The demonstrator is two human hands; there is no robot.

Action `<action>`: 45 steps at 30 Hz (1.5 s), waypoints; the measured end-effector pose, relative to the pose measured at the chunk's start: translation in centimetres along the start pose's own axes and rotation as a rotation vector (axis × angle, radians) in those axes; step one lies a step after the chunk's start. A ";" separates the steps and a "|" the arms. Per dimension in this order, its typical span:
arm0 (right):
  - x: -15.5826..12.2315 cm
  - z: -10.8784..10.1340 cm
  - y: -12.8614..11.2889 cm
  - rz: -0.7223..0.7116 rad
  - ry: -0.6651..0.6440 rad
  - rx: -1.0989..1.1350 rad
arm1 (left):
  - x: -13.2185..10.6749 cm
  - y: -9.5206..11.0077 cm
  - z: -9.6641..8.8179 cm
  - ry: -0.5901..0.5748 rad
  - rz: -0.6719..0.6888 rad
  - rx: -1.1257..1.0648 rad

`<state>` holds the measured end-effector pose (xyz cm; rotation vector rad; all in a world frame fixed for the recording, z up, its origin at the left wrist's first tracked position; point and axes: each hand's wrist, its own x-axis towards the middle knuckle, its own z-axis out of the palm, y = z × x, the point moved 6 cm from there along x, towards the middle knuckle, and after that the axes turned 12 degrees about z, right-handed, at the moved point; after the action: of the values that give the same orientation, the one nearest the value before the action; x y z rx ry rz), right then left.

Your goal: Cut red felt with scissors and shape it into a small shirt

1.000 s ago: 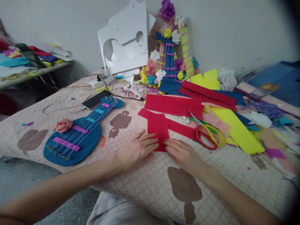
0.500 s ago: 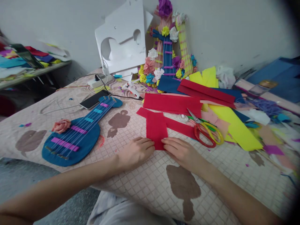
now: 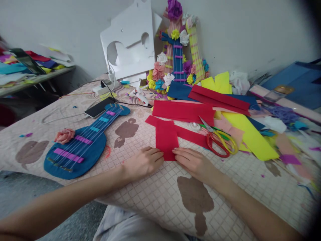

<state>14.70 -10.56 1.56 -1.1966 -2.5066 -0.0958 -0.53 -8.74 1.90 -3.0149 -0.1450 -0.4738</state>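
A rectangle of red crepe paper point(image 3: 166, 137) lies in front of me, its far part overlapping a longer red strip point(image 3: 189, 134). My left hand point(image 3: 146, 160) has its fingers closed at the near left corner of the rectangle. At the near right corner, my right hand point(image 3: 192, 160) grips the paper in the same way, fingertips pressed together. Both thumbs are mostly hidden. Right of the paper lie scissors point(image 3: 217, 142) with red and yellow handles. A folded red piece point(image 3: 183, 111) sits just beyond the strip.
To the left rests a blue paper guitar point(image 3: 80, 144) with a pink rose, near a phone point(image 3: 99, 107). Farther back are a glue gun point(image 3: 139, 96), a power strip point(image 3: 101, 89) and a white foam board point(image 3: 130, 20). Yellow crepe paper point(image 3: 250, 135) and scraps cover the right side.
The view has shifted very slightly. Both hands stay at the near corners of the red crepe paper, with no clear movement.
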 end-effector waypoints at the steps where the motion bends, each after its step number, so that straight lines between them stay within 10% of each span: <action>1: 0.0 0.0 0.0 -0.003 0.002 -0.003 | 0.0 0.0 0.1 0.002 0.002 0.015; 12: 0.0 -0.2 0.4 0.063 0.002 0.087 | -0.1 -0.5 -0.3 0.003 -0.024 0.019; 24: -0.3 -0.3 2.7 0.241 0.091 0.358 | 0.0 -1.0 -2.7 0.288 -0.140 -0.354; 32: -0.3 -1.5 2.9 0.221 0.102 0.481 | -0.1 -8.2 -0.5 0.360 -0.649 -0.529; 39: -0.3 -1.2 2.9 0.202 -0.039 0.478 | 1.0 -12.7 1.4 0.146 -0.748 -0.385; 45: 0.6 -0.4 5.0 0.500 -0.020 0.482 | 0.8 -13.4 2.7 0.088 -0.780 -0.517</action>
<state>18.25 -7.01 1.72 -1.5456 -1.9956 0.6095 -0.35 4.89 0.51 -3.2957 -1.4181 -0.7914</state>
